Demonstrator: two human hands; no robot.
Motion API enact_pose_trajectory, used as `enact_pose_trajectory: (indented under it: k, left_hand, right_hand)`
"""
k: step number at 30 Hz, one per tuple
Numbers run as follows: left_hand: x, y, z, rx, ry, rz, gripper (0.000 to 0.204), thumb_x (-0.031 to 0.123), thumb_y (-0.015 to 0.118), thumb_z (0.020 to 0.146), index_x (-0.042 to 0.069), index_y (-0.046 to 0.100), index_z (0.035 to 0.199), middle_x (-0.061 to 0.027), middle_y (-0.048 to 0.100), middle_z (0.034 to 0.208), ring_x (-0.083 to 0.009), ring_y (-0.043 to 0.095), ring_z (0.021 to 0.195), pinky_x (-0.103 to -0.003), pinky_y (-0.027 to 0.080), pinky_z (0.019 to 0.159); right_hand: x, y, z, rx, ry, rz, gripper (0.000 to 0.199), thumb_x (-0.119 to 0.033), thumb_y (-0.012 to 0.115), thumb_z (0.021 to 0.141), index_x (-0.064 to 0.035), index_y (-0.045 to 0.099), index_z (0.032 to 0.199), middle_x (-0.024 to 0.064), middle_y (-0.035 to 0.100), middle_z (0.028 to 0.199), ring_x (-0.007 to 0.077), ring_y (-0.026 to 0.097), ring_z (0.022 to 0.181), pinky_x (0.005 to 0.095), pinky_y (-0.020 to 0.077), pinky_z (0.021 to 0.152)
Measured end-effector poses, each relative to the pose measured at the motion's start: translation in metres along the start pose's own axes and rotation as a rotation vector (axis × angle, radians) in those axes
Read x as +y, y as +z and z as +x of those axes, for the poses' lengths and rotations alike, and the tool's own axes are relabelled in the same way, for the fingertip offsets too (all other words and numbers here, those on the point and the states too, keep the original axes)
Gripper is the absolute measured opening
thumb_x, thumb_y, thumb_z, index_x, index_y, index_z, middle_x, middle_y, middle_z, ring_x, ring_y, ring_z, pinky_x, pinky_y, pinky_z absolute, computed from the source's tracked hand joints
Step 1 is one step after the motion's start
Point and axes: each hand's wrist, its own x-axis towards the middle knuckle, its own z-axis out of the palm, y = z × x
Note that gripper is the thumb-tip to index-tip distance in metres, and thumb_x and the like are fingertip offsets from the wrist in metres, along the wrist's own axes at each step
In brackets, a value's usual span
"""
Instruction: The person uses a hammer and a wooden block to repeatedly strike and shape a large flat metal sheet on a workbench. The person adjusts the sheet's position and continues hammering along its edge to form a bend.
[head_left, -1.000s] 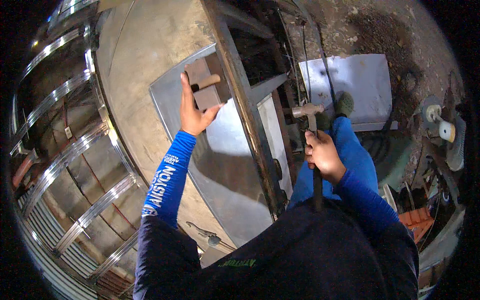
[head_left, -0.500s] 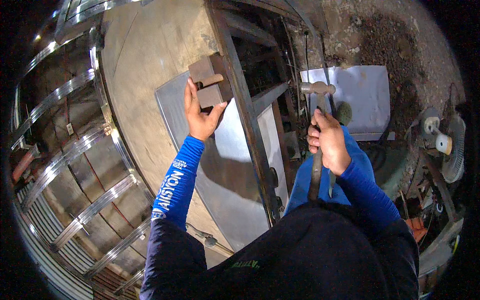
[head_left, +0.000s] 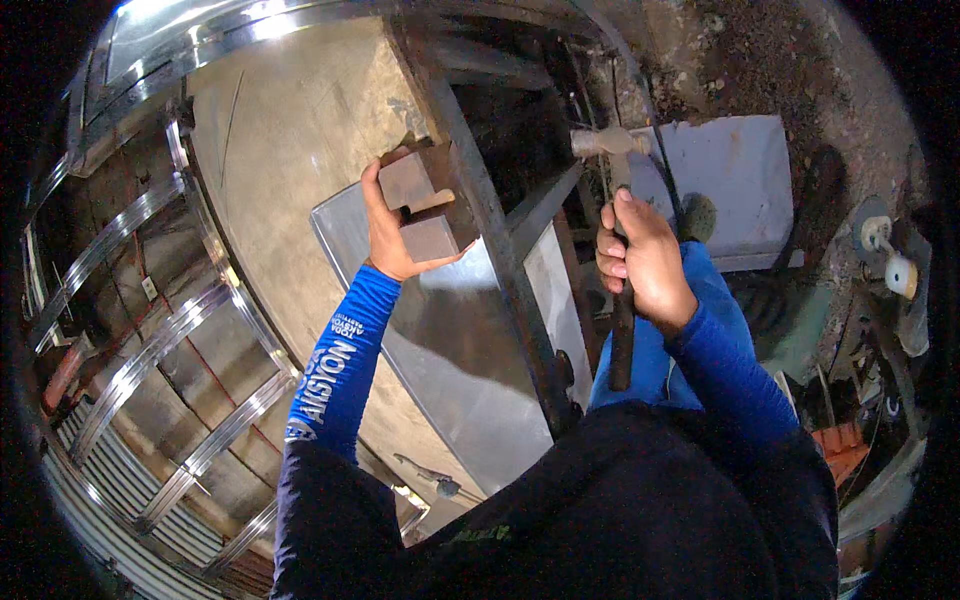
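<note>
My left hand (head_left: 392, 232) grips a brown notched block (head_left: 420, 205) and presses it against a dark angle-iron bar (head_left: 497, 260) that runs over a shiny metal sheet (head_left: 455, 350). My right hand (head_left: 645, 258) is closed around the dark handle of a hammer (head_left: 614, 225). The hammer's head (head_left: 608, 141) is raised to the right of the bar, apart from the block. Both forearms wear blue sleeves.
A beige board (head_left: 285, 150) lies under the sheet. Polished steel rails (head_left: 150, 350) curve along the left. A pale flat slab (head_left: 720, 180) rests on dirty ground at the right, with white fittings (head_left: 885, 255) and clutter beyond. A small tool (head_left: 430, 478) lies near the sheet's lower edge.
My right hand has lifted the hammer upward, its head now higher beside the bar. My left hand keeps the block against the bar; the view has shifted slightly.
</note>
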Motion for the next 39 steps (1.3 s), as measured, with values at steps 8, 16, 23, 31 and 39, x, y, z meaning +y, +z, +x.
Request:
enact_pose_trajectory:
  k: [8,16,23,31,39]
  left_hand:
    - [-0.031,0.008,0.003,0.063,-0.223,-0.183,0.095,0.045,0.08,0.076,0.021,0.026,0.15,-0.0147,0.054,0.136,-0.0296,0.061,0.119,-0.047,0.053,0.1]
    - [-0.023,-0.004,0.01,-0.018,-0.243,-0.238,0.082,0.021,0.076,0.09,0.017,0.021,0.152,-0.0127,0.048,0.146,-0.0267,0.057,0.128,-0.045,0.053,0.103]
    - [-0.022,-0.007,0.014,-0.027,-0.18,-0.336,0.081,0.014,0.075,0.091,0.017,0.021,0.151,-0.013,0.047,0.146,-0.0274,0.055,0.13,-0.045,0.045,0.112]
    - [-0.054,-0.004,0.0,0.04,-0.17,-0.287,0.093,0.001,0.078,0.085,0.017,0.017,0.152,-0.0124,0.045,0.147,-0.027,0.053,0.131,-0.045,0.045,0.113]
    - [-0.041,-0.001,0.01,0.094,-0.001,-0.118,0.114,0.011,0.092,0.07,0.013,0.013,0.153,-0.0145,0.046,0.144,-0.0278,0.057,0.127,-0.042,0.047,0.108]
  right_hand:
    - [-0.002,0.055,0.04,0.014,0.032,0.064,0.038,-0.049,0.042,0.107,-0.0148,0.049,0.094,-0.0047,0.038,0.064,0.0091,0.034,0.047,0.03,0.0307,0.043]
    - [0.021,0.023,0.085,0.145,-0.307,-0.215,0.034,-0.046,0.047,0.106,-0.0168,0.05,0.089,-0.0052,0.04,0.063,0.0107,0.035,0.046,0.0283,0.0293,0.043]
    - [-0.018,0.046,0.055,0.054,-0.07,-0.158,0.033,-0.045,0.049,0.105,-0.0157,0.051,0.089,-0.0047,0.039,0.062,0.0095,0.038,0.048,0.0283,0.0299,0.043]
    - [-0.005,0.07,0.052,-0.092,-0.322,-0.431,0.042,-0.044,0.044,0.109,-0.0113,0.056,0.084,-0.0011,0.051,0.066,0.015,0.051,0.054,0.0353,0.0412,0.048]
    - [0.033,0.057,0.061,0.083,-0.421,-0.466,0.038,-0.038,0.054,0.106,-0.0057,0.06,0.087,0.0077,0.052,0.065,0.02,0.058,0.064,0.0388,0.0463,0.06]
